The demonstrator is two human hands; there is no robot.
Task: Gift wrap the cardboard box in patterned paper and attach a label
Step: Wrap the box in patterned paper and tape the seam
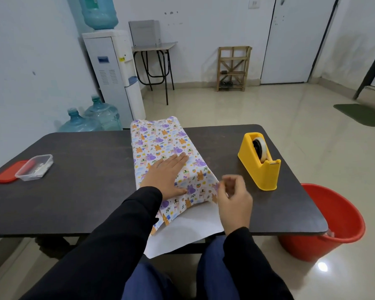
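The box lies lengthwise in the middle of the dark table (85,191), fully covered by patterned paper (160,139) with purple and orange cartoon animals. My left hand (165,176) presses flat on top of the wrapped box with straight fingers. My right hand (233,198) hovers at the near right corner of the paper, blurred, with fingers curled; whether they pinch a piece of tape or the paper's edge I cannot tell. The paper's white underside (188,226) sticks out over the table's near edge. A yellow tape dispenser (260,163) stands to the right.
A clear plastic container (34,167) and its red lid (8,175) lie at the table's left. A red bucket (325,221) stands on the floor by the right near corner. Water bottles (91,118) and a water dispenser (115,72) stand behind the table.
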